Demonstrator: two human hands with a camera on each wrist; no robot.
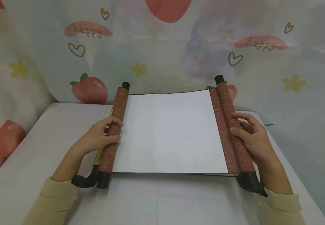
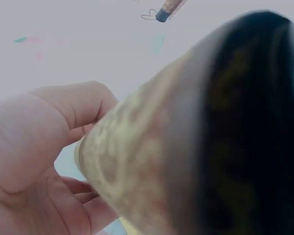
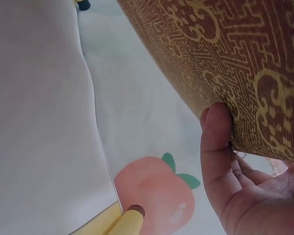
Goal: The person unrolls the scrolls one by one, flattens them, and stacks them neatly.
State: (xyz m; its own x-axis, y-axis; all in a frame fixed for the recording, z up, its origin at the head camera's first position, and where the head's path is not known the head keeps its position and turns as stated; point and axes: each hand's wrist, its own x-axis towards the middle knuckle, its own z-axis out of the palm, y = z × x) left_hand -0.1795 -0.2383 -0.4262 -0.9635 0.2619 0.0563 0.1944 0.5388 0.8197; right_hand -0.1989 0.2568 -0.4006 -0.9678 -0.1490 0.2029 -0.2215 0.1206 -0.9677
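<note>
A scroll lies spread between my hands in the head view, its blank white sheet (image 1: 169,134) running between two red-brown rollers with gold patterns and black ends. My left hand (image 1: 97,134) grips the left roller (image 1: 117,107), thumb and fingers around it. On the other side, my right hand (image 1: 253,137) holds the right roller (image 1: 230,106) between thumb and fingers. The right wrist view shows that hand's thumb against the patterned roller (image 3: 220,73). In the left wrist view a roller (image 2: 122,147), blurred and close, partly hides the left hand's fingers.
Below the scroll, a second white sheet (image 3: 44,122) with a yellow roller (image 3: 127,223) shows in the right wrist view. The pale table (image 1: 179,203) extends around it. A printed cloth (image 1: 162,56) with peaches and hearts hangs behind. A black wrist-worn item (image 1: 84,181) sits by the left sleeve.
</note>
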